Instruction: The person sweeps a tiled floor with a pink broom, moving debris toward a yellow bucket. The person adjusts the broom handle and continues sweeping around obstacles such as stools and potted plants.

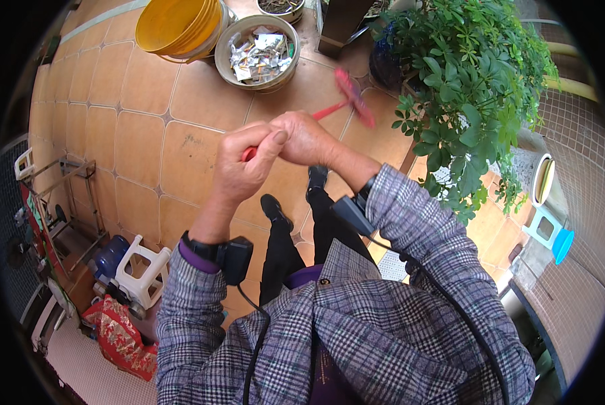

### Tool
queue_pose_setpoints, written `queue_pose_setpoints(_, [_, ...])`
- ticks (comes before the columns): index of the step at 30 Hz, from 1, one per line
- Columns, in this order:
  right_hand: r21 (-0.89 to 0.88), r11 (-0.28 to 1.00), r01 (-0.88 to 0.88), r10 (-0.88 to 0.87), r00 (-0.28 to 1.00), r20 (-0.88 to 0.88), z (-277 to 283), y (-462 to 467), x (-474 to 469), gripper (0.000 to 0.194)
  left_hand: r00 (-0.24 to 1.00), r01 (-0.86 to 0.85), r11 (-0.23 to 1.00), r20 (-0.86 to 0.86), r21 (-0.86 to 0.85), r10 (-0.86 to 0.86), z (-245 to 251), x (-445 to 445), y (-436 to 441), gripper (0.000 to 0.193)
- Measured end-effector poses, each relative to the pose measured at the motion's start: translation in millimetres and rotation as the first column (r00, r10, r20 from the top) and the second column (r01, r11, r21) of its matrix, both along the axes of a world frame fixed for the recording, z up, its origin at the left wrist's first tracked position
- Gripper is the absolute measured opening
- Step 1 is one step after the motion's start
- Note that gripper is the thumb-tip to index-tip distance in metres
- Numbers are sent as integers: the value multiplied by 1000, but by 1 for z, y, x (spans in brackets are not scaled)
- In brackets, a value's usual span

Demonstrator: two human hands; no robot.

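Observation:
Both my hands grip the red handle of a broom, close together in front of me. My left hand point(249, 162) is closed around the handle's end, its red tip showing beside the thumb. Touching it, my right hand point(305, 136) is wrapped around the handle just farther along. The red broom point(354, 97) slants away to the upper right; its head is blurred over the orange floor tiles point(191, 152), near a leafy potted plant. Left of the broom head stands a round pot point(221, 66) holding paper scraps and other litter.
Stacked yellow buckets point(173, 25) stand beside the pot. The green plant point(464, 96) spreads at the right. A white plastic stool point(143, 268), a metal frame point(74, 202) and a red patterned cloth point(117, 336) are at the left. A pale blue stool point(544, 225) is far right.

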State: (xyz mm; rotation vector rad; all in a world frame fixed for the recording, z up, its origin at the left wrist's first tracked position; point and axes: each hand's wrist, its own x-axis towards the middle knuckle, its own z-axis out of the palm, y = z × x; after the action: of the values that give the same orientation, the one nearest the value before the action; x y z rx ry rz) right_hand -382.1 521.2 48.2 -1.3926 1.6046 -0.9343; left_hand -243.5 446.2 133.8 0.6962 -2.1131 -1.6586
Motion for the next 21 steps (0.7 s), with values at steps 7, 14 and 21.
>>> queue_pose_setpoints(7, [-112, 979, 170, -163, 984, 71, 43, -7, 5, 21, 985, 147, 988, -84, -38, -150, 39, -8, -21, 18])
queue_pose_setpoints(14, [-230, 940, 251, -291, 944, -156, -5, -47, -37, 25, 984, 137, 990, -115, -26, -139, -7, -41, -50, 18])
queue_pose_setpoints(21, [-268, 882, 388, -407, 913, -19, -30, -90, -67, 22, 984, 134, 991, -115, -18, -135, -36, -84, -96, 30])
